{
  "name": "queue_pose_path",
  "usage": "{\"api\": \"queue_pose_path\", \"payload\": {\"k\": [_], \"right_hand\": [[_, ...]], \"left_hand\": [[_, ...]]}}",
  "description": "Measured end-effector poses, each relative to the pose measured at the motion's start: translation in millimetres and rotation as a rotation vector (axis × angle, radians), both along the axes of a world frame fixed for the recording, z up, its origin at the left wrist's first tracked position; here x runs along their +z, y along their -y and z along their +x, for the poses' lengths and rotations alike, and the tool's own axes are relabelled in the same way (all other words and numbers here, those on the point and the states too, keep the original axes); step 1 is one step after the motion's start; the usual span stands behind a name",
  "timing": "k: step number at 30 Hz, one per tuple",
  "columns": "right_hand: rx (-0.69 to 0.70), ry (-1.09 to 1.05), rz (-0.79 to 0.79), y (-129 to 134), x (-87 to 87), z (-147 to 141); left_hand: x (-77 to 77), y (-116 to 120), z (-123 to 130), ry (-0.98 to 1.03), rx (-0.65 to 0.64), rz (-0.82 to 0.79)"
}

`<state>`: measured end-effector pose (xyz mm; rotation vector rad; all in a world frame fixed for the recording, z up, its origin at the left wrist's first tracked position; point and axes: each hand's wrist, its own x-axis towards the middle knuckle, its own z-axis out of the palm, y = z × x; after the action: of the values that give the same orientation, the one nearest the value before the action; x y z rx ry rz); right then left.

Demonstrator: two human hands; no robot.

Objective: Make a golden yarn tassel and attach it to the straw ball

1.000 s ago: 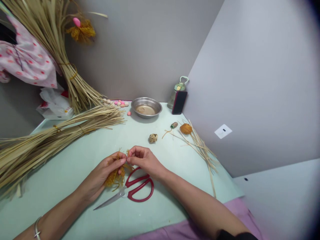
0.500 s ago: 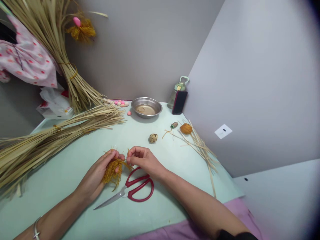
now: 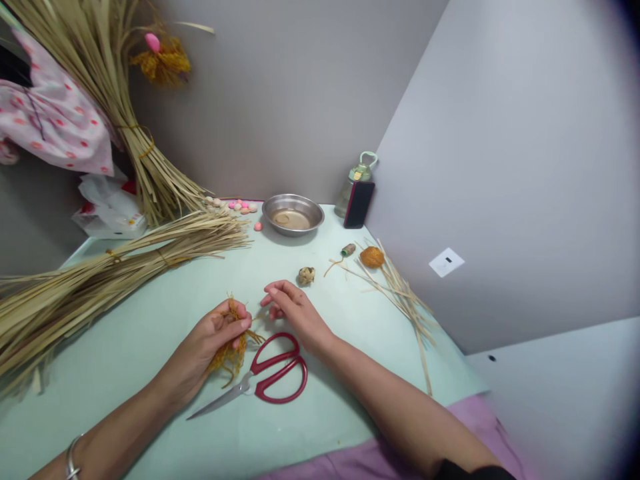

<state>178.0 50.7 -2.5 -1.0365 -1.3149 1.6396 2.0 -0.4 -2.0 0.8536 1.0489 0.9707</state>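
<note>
**Left hand [image 3: 217, 335] grips a straw tuft [image 3: 231, 360]; right hand [image 3: 299, 315] just beside it**

Tuft, orange-brown, sits above the near half of the desk [image 3: 225, 450], left of middle. Left hand is closed around it, thumb on top, loose ends poking out. Right hand is curled loosely by the tuft's right side; can't tell if the fingertips pinch any of it. Step in hand looks like fingerwork on the strands; more of it would call for a fine right-hand pinch while the left holds firm. Scissors [image 3: 249, 384] lie just beside the tuft, toward the near edge, no hand on them.

Containers: metal bowl [image 3: 294, 231] near the far edge, shallow clear liquid [image 3: 299, 220] in it, probably water, plus a ring shape, unclear. Green bottle [image 3: 343, 199] at the far right corner, behind a phone [image 3: 360, 205]; contents unclear. White box [image 3: 116, 229] at the far left corner, crumpled white stuff [image 3: 105, 201] on top; inside hidden.
</note>
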Motion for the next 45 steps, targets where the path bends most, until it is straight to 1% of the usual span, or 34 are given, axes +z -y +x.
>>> {"api": "queue_pose_path", "payload": {"k": [2, 4, 6, 8, 11, 18, 27, 32, 38, 42, 45], "right_hand": [[0.066, 0.098, 0.111, 1.1, 2.6, 2.2], [0.195, 0.163, 0.202, 2.8, 4.3, 3.9], [0.327, 0.167, 0.225, 4.3, 4.3, 4.7], [0.395, 0.136, 0.189, 4.9, 3.0, 4.6], [0.365, 0.100, 0.136, 4.2, 1.2, 3.6], [0.252, 0.048, 0.108, 2.1, 2.6, 1.6], [0.204, 0.056, 0.073, 3.3, 4.5, -0.2], [0.196, 0.063, 0.066, 3.6, 4.7, -0.5], [0.197, 0.076, 0.074, 3.8, 1.5, -1.5], [0.212, 0.062, 0.052, 5.3, 1.3, -2.3], [0.218, 0.047, 0.026, 6.1, 2.4, -2.6]], "left_hand": [[0.2, 0.9, 0.5, -0.011, -0.016, 0.017], [0.4, 1.9, 0.5, -0.017, -0.029, 0.038], [0.2, 2.7, 0.0, -0.023, -0.034, 0.052], [-0.2, 3.0, -0.8, -0.031, -0.026, 0.051], [0.2, 2.7, -0.6, -0.048, -0.003, 0.033], [3.8, 2.1, 2.6, -0.052, 0.011, 0.013], [1.5, 2.6, 0.8, -0.061, 0.008, 0.008], [2.7, 2.0, 1.1, -0.063, -0.007, 0.007], [-2.5, 3.1, -2.0, -0.066, -0.055, 0.010], [-3.5, 3.1, -2.1, -0.094, -0.048, -0.006], [-0.6, 2.3, -0.9, -0.065, -0.029, -0.004]]}}
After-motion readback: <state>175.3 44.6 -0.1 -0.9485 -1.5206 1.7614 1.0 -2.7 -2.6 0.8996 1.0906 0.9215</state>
